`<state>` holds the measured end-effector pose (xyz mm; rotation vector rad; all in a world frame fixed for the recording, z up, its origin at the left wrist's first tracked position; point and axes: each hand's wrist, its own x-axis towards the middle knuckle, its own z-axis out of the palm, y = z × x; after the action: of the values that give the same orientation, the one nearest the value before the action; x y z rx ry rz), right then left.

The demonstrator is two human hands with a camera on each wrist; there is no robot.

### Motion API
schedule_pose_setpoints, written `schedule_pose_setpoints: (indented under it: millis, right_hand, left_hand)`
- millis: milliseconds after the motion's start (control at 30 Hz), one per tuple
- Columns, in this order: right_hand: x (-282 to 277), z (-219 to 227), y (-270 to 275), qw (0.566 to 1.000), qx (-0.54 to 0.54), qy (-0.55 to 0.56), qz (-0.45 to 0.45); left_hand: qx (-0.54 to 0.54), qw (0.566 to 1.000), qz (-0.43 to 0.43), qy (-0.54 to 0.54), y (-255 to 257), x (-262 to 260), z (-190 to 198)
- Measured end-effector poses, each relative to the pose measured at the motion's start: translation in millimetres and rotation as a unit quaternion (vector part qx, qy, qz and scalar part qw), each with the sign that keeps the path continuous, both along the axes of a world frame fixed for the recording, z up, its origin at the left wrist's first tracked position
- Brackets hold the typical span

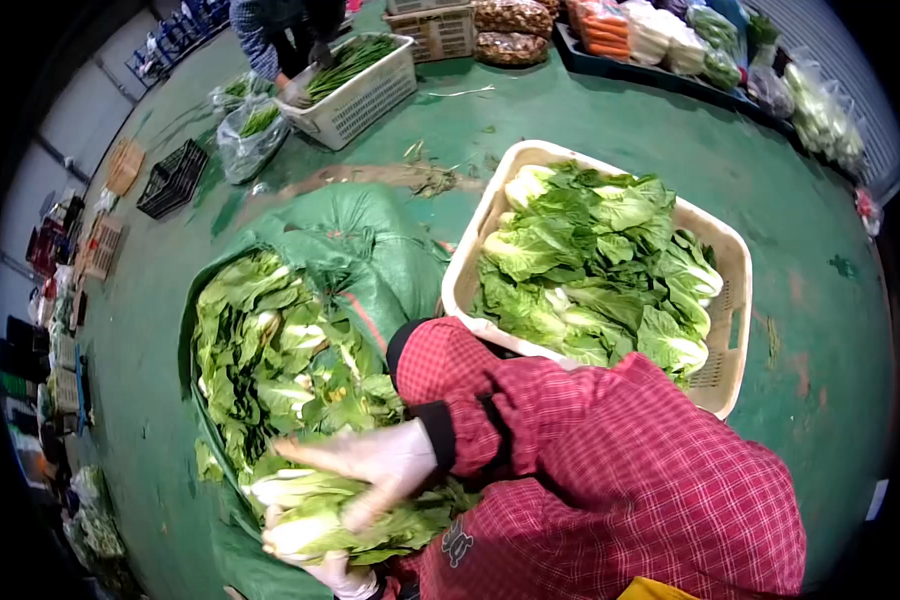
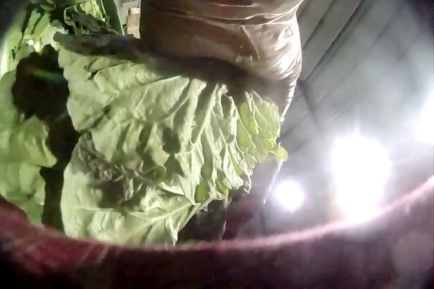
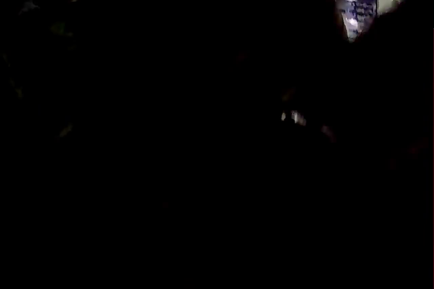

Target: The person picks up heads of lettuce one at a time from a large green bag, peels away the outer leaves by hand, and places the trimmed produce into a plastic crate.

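My left hand [image 1: 341, 574], in a pale glove, grips a leafy Chinese cabbage [image 1: 305, 532] from below, its white stem end pointing left. Broad crinkled leaves [image 2: 149, 140] of a cabbage fill the left wrist view beneath the gloved wrist. My right hand [image 1: 390, 462], also gloved and blurred, stretches over that cabbage with straight fingers and the thumb spread down toward the leaves. Both hands are above the open mouth of a green woven sack [image 1: 360, 240] holding loose cabbage leaves [image 1: 260, 350]. The right wrist view is almost wholly dark.
A cream plastic crate [image 1: 735, 330] of cabbages [image 1: 590, 260] stands right of the sack. Beyond, another person [image 1: 270, 45] bends over a white crate [image 1: 370, 110] of long green vegetables. A black crate [image 1: 173, 178] lies left; bagged carrots [image 1: 602, 30] and other vegetables line the back.
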<state>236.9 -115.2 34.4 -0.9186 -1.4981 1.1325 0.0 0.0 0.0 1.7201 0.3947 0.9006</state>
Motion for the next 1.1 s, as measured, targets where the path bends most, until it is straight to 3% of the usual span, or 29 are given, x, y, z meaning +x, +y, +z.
schedule_pose_setpoints:
  millis: [33, 67, 100, 167, 200, 233, 267, 300, 333, 367, 400, 433, 467, 500, 533, 633, 700, 767, 800, 833, 900, 967, 1033, 1067, 1100]
  right_hand:
    - [-1.1, 2.5, -1.5, 0.998, 0.009, -0.014, 0.059]
    - [-23.4, -4.7, -1.1, 0.997, 0.075, -0.019, 0.015]
    - [-7.0, -34.7, -51.2, 0.989, 0.116, -0.005, -0.094]
    - [-6.4, -24.1, -47.4, 0.976, 0.006, 0.090, -0.200]
    - [-5.2, -33.4, -44.7, 0.946, 0.117, 0.077, -0.292]
    - [8.7, -24.7, -55.2, 0.941, 0.102, 0.203, -0.249]
    - [33.8, -27.3, -68.0, 0.951, 0.098, 0.116, -0.268]
    - [56.3, -20.3, -85.4, 0.940, 0.164, 0.082, -0.288]
    - [75.4, -13.6, -99.8, 0.943, 0.124, 0.199, -0.235]
    - [100.0, -3.3, -133.3, 0.936, 0.124, 0.108, -0.312]
    - [129.6, 23.2, -159.6, 0.914, 0.140, -0.079, -0.373]
    - [139.3, 36.1, -182.6, 0.908, 0.037, -0.054, -0.414]
    - [153.2, 26.2, -200.8, 0.879, -0.010, -0.106, -0.464]
    - [165.8, 27.7, -213.5, 0.816, -0.044, -0.301, -0.492]
    - [169.1, 25.1, -215.0, 0.774, -0.109, -0.365, -0.506]
    - [186.6, -65.9, -190.7, 0.694, -0.335, -0.460, -0.441]
    - [180.4, -176.9, -178.5, 0.653, -0.377, -0.512, -0.411]
    - [169.2, -194.1, -166.4, 0.628, -0.441, -0.490, -0.414]
    - [168.0, -185.1, -166.6, 0.640, -0.449, -0.482, -0.395]
    - [170.4, -199.6, -171.9, 0.663, -0.413, -0.487, -0.390]
    - [176.1, -223.8, -177.2, 0.654, -0.415, -0.502, -0.384]
    - [176.2, -249.4, -171.9, 0.644, -0.388, -0.526, -0.397]
    - [179.8, -253.3, -174.7, 0.637, -0.401, -0.533, -0.387]
    - [189.9, -259.8, -177.0, 0.630, -0.390, -0.557, -0.375]
    - [194.5, -234.5, -165.9, 0.637, -0.453, -0.522, -0.342]
  left_hand:
    - [-0.039, 0.999, -0.037, -0.005, 1.9, 11.4, 27.9]
    - [-0.035, 0.999, -0.026, -0.003, -12.4, 32.0, 60.0]
    - [-0.075, 0.997, -0.021, 0.008, -35.6, 51.2, 44.5]
    - [-0.099, 0.994, -0.023, 0.027, -66.7, 89.6, 57.5]
    - [-0.082, 0.996, -0.032, 0.034, -74.0, 108.5, 79.3]
    - [-0.028, 0.998, -0.059, -0.003, -70.0, 123.4, 79.4]
    - [-0.023, 0.998, -0.050, -0.030, -79.1, 142.9, 86.7]
    - [-0.044, 0.997, -0.059, -0.037, -86.0, 152.6, 92.9]
    - [-0.096, 0.995, 0.006, -0.035, -97.1, 167.2, 106.4]
    - [-0.102, 0.994, 0.016, -0.034, -93.5, 167.9, 104.5]
    - [-0.108, 0.993, 0.026, -0.032, -89.8, 168.3, 102.6]
    - [-0.067, 0.997, -0.020, -0.028, -67.9, 155.5, 84.6]
    - [-0.087, 0.995, -0.043, -0.018, -54.3, 147.5, 74.5]
    - [-0.118, 0.991, -0.053, -0.022, -46.6, 142.0, 65.5]
    - [-0.139, 0.989, -0.050, -0.018, -42.7, 139.7, 58.6]
    - [-0.168, 0.984, -0.049, -0.019, -32.1, 131.4, 43.8]
    - [-0.152, 0.988, -0.034, -0.013, -12.5, 116.3, 31.0]
    - [-0.145, 0.989, 0.023, 0.005, 4.0, 93.2, 28.3]
    - [-0.148, 0.987, 0.060, 0.013, 13.9, 78.0, 25.6]
    - [-0.148, 0.984, 0.099, 0.020, 21.0, 65.5, 24.4]
    - [-0.146, 0.967, 0.202, 0.042, 25.6, 55.8, 17.1]
    - [-0.162, 0.955, 0.216, 0.121, 25.8, 48.1, 10.4]
    - [-0.086, 0.964, 0.013, 0.252, 9.2, 51.4, -11.2]
    - [-0.073, 0.966, -0.085, 0.232, -12.1, 58.4, -42.2]
    - [0.056, 0.958, -0.163, 0.229, -33.0, 74.2, -37.3]
